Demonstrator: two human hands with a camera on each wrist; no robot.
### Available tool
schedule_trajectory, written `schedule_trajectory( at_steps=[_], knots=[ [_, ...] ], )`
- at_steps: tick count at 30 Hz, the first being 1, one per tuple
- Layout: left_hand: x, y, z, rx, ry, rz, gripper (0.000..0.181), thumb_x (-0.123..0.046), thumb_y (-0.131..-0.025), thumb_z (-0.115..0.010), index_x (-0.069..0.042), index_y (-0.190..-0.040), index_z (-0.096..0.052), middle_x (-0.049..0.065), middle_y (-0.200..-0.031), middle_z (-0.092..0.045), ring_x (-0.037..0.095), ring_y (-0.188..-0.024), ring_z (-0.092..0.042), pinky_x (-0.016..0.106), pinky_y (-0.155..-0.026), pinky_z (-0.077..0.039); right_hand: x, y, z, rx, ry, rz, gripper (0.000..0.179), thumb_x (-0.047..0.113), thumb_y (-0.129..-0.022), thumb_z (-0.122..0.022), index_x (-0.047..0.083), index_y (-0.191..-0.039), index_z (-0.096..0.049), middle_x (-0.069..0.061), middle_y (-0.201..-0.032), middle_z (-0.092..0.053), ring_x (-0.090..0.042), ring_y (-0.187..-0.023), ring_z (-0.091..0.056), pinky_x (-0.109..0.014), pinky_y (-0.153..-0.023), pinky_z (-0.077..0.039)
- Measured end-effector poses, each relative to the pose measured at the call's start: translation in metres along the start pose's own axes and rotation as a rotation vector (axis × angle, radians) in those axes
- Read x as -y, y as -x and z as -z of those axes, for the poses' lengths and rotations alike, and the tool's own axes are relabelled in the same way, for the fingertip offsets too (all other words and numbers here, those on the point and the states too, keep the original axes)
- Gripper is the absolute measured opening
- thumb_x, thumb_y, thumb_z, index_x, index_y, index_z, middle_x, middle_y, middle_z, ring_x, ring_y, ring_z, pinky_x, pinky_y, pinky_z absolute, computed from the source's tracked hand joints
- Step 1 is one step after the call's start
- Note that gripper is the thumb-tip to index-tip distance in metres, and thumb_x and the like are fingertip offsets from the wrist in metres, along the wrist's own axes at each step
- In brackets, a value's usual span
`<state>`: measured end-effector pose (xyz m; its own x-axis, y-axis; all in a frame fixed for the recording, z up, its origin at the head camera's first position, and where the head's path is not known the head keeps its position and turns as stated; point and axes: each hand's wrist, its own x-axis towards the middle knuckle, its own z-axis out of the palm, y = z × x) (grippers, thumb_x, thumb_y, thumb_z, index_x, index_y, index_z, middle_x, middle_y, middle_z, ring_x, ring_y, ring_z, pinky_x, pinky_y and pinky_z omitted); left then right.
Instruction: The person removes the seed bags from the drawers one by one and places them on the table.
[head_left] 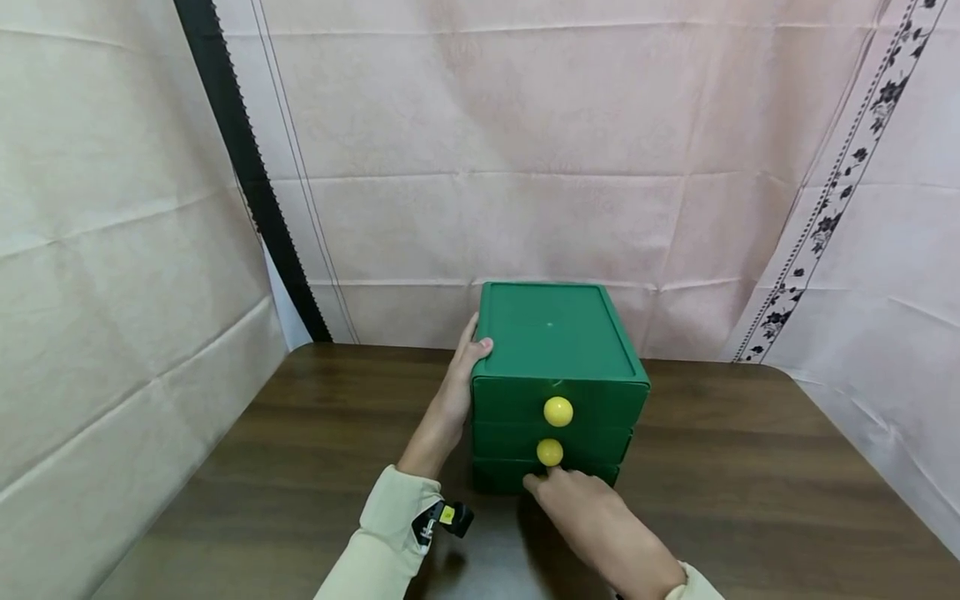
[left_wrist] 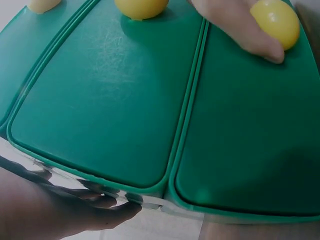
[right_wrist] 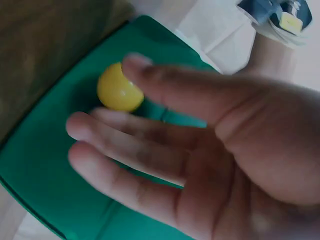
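Observation:
A green box of three drawers [head_left: 546, 329] stands on the table, its drawer fronts facing me. My left hand [head_left: 456, 385] rests along the box's left side, fingers stretched out and thumb near the top edge. Low at the front, my right hand [head_left: 583, 507] pinches the bottom drawer's yellow knob [right_wrist: 119, 89] between thumb and fingers; in the head view the hand hides that knob. Above it show the middle yellow knob [head_left: 550, 452] and the top yellow knob [head_left: 558, 411]. All three drawer fronts sit close in line in the left wrist view.
The brown wooden table [head_left: 300, 475] spreads out on both sides of the box. Behind it hangs a pale creased cloth [head_left: 562, 150], with another pale cloth [head_left: 127, 250] at the left. A wrist camera [head_left: 456, 518] sits on my left sleeve.

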<state>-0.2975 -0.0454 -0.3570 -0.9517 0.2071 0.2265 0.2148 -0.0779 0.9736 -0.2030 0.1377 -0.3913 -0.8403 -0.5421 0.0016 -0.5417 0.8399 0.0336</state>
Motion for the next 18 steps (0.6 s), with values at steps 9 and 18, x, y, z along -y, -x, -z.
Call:
schedule_trajectory(
  at_steps=[9,18],
  knots=[
    [-0.001,0.0,-0.002,-0.009,0.006,0.006,0.077,-0.05,-0.103,-0.039,-0.033,-0.171,-0.007,0.003,-0.176,-0.008,0.034,-0.159,-0.012,0.071,-0.121,-0.009,0.01,-0.003,-0.01,-0.134,0.117,0.011,0.022,-0.002,-0.089,-0.079,0.012,-0.084,-0.063,-0.005,-0.067,-0.051,-0.014,-0.056,-0.057,-0.029,-0.047,-0.05],
    [-0.001,0.0,0.0,-0.021,-0.016,0.012,0.076,-0.053,-0.102,-0.04,-0.038,-0.17,-0.01,0.001,-0.176,-0.009,0.033,-0.159,-0.012,0.071,-0.121,-0.009,0.006,-0.002,0.004,0.032,-0.032,0.034,0.019,-0.005,-0.094,-0.073,0.012,-0.089,-0.067,0.001,-0.061,-0.044,-0.009,-0.05,-0.047,-0.024,-0.046,-0.04]
  ],
)
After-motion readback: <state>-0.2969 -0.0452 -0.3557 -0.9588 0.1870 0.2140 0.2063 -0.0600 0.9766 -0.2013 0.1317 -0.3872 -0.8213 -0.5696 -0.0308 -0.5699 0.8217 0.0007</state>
